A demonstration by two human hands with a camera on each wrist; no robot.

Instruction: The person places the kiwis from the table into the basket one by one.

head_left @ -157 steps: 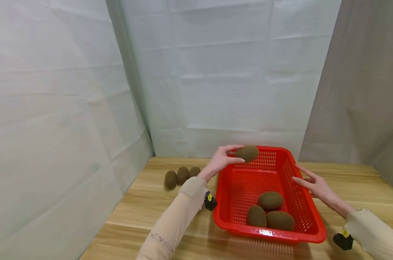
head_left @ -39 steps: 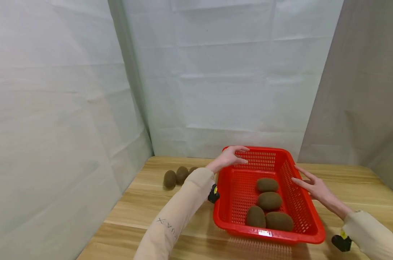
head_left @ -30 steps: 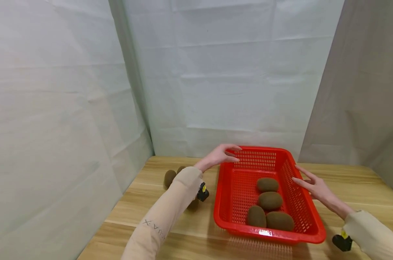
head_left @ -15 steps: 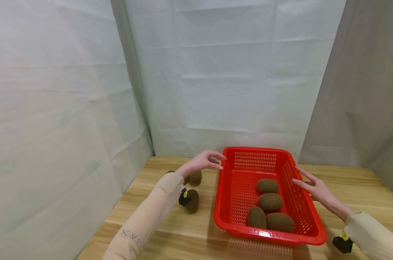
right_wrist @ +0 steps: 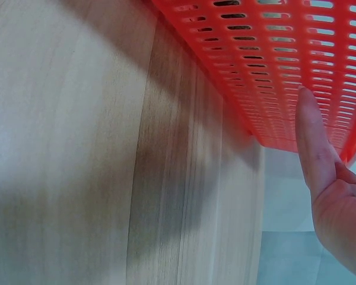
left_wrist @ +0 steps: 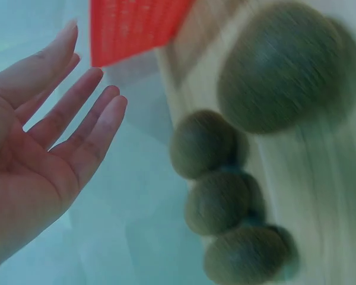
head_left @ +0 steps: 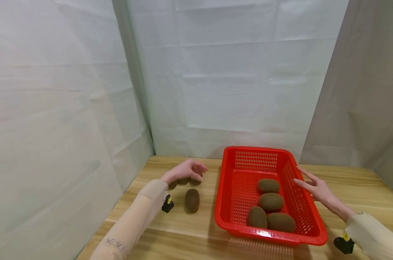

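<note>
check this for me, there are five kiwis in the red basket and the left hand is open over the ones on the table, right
Not quite: the red basket holds four kiwis, not five, as the head view shows. The rest stands: the left hand is open over the kiwis on the table, holding nothing.

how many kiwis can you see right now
8: four in the red basket, at; one loose on the table; three under the left hand, partly hidden.
</note>
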